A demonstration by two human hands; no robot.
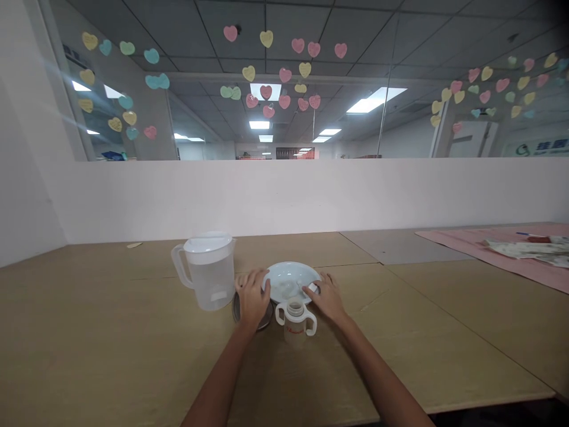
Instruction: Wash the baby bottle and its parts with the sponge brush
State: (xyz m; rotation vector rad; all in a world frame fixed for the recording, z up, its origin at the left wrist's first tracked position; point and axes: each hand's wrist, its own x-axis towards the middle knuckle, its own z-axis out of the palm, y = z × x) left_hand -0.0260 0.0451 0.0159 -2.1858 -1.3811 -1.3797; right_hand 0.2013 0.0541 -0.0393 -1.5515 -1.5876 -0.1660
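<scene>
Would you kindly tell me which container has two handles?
The small bottle in front of the plate: a handle on either side, while the pitcher shows just one.

Left hand point(253, 296) was over a dark round object point(266, 321), beside the white plate point(288, 270). Right hand point(328, 298) was at a small white piece point(313, 288), grip unclear. Two-handled cup point(294, 329) stood open-mouthed between the forearms; pitcher point(212, 276) stood left.

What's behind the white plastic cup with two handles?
Behind the cup is a shiny, round white dish. The cup covers a bit of the dish's near edge, so that part can't be seen.
</scene>
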